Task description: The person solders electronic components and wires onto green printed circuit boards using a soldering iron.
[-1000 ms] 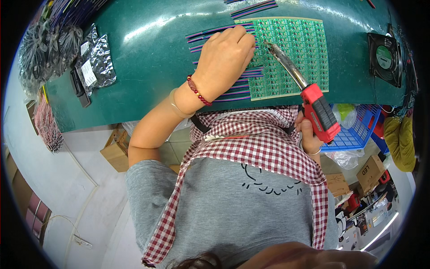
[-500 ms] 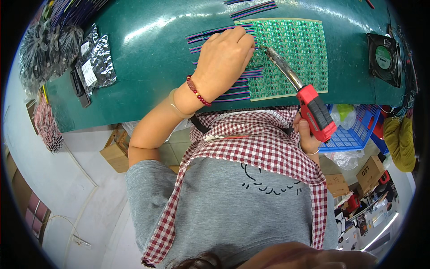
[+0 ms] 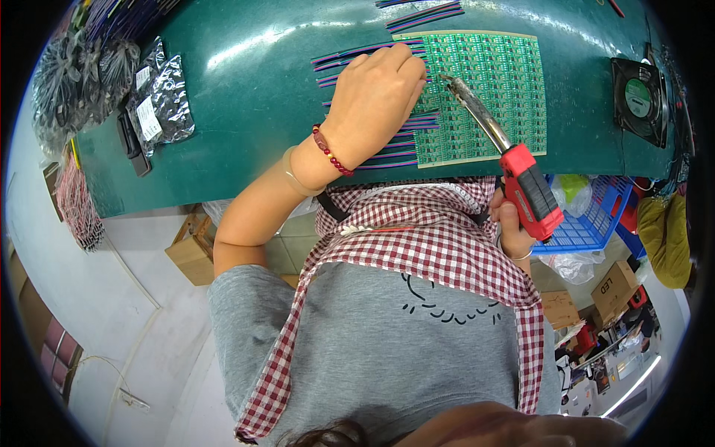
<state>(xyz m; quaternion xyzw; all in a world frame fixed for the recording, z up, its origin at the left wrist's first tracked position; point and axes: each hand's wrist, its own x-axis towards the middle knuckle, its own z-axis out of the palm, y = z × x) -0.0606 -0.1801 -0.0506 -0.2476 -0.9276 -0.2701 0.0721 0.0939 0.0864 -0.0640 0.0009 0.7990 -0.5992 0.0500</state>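
Observation:
My left hand (image 3: pixel 378 93) is closed above the left edge of a green circuit board panel (image 3: pixel 488 97). Its fingertips are hidden beneath it, so what they pinch does not show. Flat strips of dark, pink and blue wire (image 3: pixel 391 154) lie around that hand, some with ends overlapping the panel. On the right, my right hand (image 3: pixel 514 229) grips a red and black soldering iron (image 3: pixel 530 190) by the lower part of its handle. The iron's metal shaft slants up and left over the panel, its dark tip a little right of my left fingers.
More wire strips (image 3: pixel 426 16) lie past the panel on the green table (image 3: pixel 246 97). Silvery-black bags (image 3: pixel 167 104) are at the left, a small black fan (image 3: pixel 638 97) at the right. Below the table's right edge is a blue basket (image 3: pixel 585 227); a cardboard box (image 3: pixel 191 261) stands lower left.
The soldering iron has shifted slightly right, its tip drawing a little away from my left fingers. My left hand holds nearly the same place.

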